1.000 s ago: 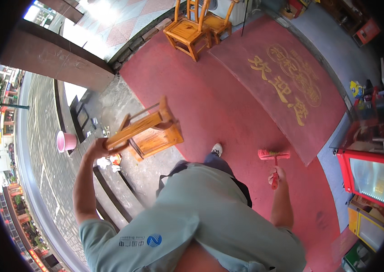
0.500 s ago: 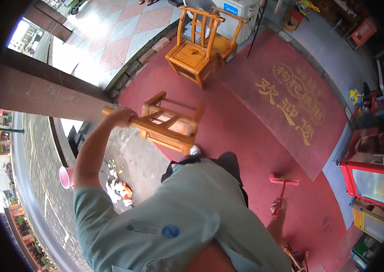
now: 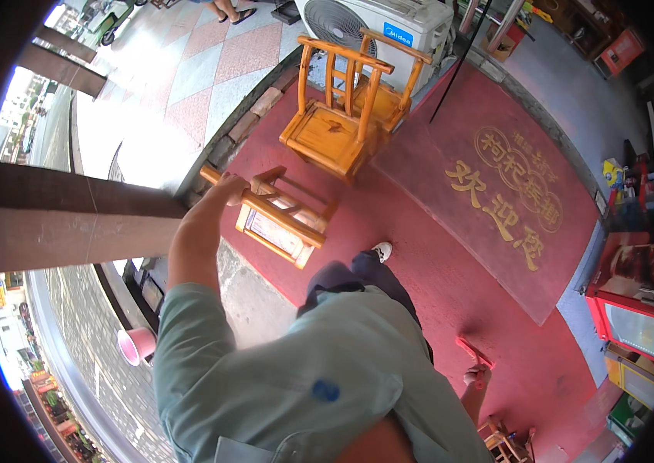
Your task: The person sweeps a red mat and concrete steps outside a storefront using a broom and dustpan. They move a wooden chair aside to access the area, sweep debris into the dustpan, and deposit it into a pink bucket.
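My left hand (image 3: 226, 189) is closed around the top rail of a wooden chair (image 3: 284, 220), which hangs tilted over the red floor to the left of my legs. Low on the right, my right hand (image 3: 476, 376) grips the handle of a red T-shaped tool (image 3: 472, 349) with a wide, narrow head; its exact kind is unclear. Two more wooden chairs stand close together ahead of me, the nearer chair (image 3: 327, 135) partly covering the farther chair (image 3: 412, 69).
An air-conditioner unit (image 3: 419, 23) stands behind the chairs. A maroon mat (image 3: 427, 162) with gold lettering lies to the right, near a red-framed display cabinet (image 3: 639, 332). At left are a pillar (image 3: 72, 231) and a pink bucket (image 3: 135, 346). More wooden furniture (image 3: 500, 441) sits lower right.
The held chair has swung forward with my left hand, nearer the standing chairs. My body has stepped ahead, and the red tool has turned in my right hand.
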Demonstrator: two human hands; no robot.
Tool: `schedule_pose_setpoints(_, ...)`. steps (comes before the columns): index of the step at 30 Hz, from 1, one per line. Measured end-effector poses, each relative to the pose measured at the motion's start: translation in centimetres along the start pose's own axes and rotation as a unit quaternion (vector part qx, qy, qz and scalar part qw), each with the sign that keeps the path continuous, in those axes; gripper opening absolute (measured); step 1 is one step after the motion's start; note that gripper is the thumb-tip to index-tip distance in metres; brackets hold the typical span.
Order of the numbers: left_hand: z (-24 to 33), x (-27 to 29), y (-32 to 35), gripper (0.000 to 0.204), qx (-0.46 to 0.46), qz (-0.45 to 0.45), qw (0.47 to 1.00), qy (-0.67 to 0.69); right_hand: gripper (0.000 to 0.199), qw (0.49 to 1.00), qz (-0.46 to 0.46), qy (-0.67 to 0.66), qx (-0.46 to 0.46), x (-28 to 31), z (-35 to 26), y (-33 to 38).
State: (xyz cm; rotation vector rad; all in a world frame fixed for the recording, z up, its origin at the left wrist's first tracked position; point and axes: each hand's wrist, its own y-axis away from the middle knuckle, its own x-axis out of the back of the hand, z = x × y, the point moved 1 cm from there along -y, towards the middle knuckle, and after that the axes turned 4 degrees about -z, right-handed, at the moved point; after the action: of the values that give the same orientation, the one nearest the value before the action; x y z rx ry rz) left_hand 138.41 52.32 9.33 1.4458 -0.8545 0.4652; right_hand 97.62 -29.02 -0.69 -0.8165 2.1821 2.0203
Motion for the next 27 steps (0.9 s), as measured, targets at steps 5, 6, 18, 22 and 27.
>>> schedule_pose_setpoints(5, 0.1, 4.5, -5.7, 0.034, 0.1, 0.051, 0.994, -0.004, 0.021, 0.993, 0.06, -0.087, 0.052, -7.9, 0.7, 0.5)
schedule_pose_setpoints(6, 0.8, 5.5, -6.8, 0.043, 0.126, 0.051, 0.991, 0.016, 0.021, 0.995, 0.045, -0.072, 0.047, -9.7, 1.0, 1.3)
schedule_pose_setpoints(18, 5.7, 5.1, -34.0, 0.038, -0.154, 0.123, 0.968, 0.158, 0.027, 0.998, -0.009, 0.032, 0.053, -24.3, 10.1, 3.1)
schedule_pose_setpoints(22, 6.5, 9.2, -29.6, 0.07, -0.089, -0.048, 0.983, 0.155, 0.023, 0.991, -0.058, -0.022, 0.118, -30.0, 13.4, -3.0)
schedule_pose_setpoints(27, 9.9, 12.3, -26.4, 0.051, -0.027, 0.132, 0.99, 0.031, 0.022, 0.98, -0.044, 0.18, 0.066, -34.3, 13.4, -7.6)
